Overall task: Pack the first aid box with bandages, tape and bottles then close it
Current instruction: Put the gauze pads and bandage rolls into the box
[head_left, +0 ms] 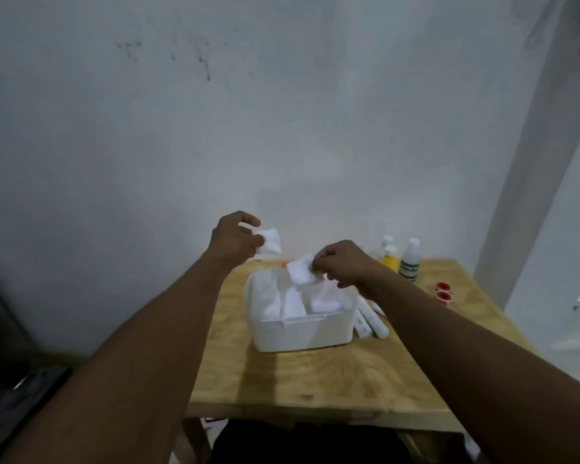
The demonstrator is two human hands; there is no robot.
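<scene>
A white first aid box [302, 331] stands open on the wooden table [315, 380], with several white bandage packs inside. My left hand [235, 239] holds a white bandage pack [269, 241] in the air above the box's far left corner. My right hand [340, 262] pinches another white bandage pack [302, 271] just over the box's far side. Rolled white bandages [372, 319] lie on the table right of the box. Three bottles [400, 257] stand at the back right. Two red-cored tape rolls [444, 293] lie near the right edge.
A pale wall rises right behind the table. A dark object [10, 380] sits low on the left, off the table. Bare wood shows in front of the box.
</scene>
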